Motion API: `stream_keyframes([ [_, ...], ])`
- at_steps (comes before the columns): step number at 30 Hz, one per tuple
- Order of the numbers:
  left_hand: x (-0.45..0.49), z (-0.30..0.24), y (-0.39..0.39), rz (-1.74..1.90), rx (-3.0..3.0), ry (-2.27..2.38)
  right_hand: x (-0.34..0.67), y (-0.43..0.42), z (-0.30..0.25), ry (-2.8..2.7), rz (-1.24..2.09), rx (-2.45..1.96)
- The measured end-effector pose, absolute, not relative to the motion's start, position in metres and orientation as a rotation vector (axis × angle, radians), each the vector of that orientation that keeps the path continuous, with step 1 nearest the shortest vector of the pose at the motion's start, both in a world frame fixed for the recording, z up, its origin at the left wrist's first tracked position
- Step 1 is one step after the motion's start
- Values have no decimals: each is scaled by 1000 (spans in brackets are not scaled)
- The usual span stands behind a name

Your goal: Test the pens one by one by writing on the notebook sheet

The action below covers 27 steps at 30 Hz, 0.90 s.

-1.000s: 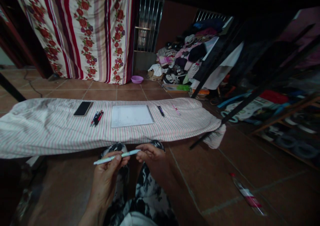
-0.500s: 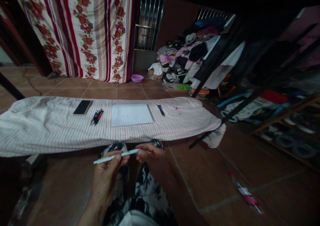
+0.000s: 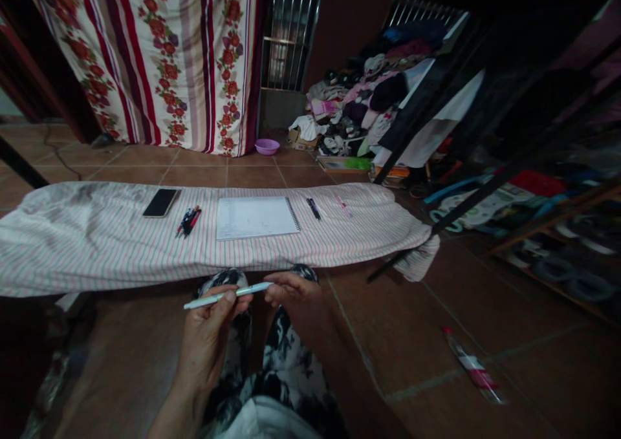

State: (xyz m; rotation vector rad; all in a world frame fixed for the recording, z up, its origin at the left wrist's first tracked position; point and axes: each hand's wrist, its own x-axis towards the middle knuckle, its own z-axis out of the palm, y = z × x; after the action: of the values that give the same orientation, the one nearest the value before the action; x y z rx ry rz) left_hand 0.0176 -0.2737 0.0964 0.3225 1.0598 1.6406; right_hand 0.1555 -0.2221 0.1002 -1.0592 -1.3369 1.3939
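Observation:
My left hand pinches a pale green pen near its middle and holds it level over my knees. My right hand has its fingers curled at the pen's right end, fingertips on the tip or cap. Just beyond, a low surface is covered with a striped cloth. On it lie an open spiral notebook, a black phone, a bunch of red and dark pens, a dark pen and a pink pen.
Brown tiled floor lies all around. A plastic bottle lies on it at right. A floral curtain, a purple bowl and a heap of clothes are at the back. Dark metal rails and shelves stand at right.
The view has tilted slightly, so the cloth and hands sit a little higher in frame. Both hands keep hold of the pen in nearly the same pose.

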Motion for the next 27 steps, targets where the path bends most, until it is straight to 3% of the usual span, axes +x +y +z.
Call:
stream_keyframes([
  [27,19,101,-273,1664,364,1032,156,-223,102,-1299,1426,-1051],
])
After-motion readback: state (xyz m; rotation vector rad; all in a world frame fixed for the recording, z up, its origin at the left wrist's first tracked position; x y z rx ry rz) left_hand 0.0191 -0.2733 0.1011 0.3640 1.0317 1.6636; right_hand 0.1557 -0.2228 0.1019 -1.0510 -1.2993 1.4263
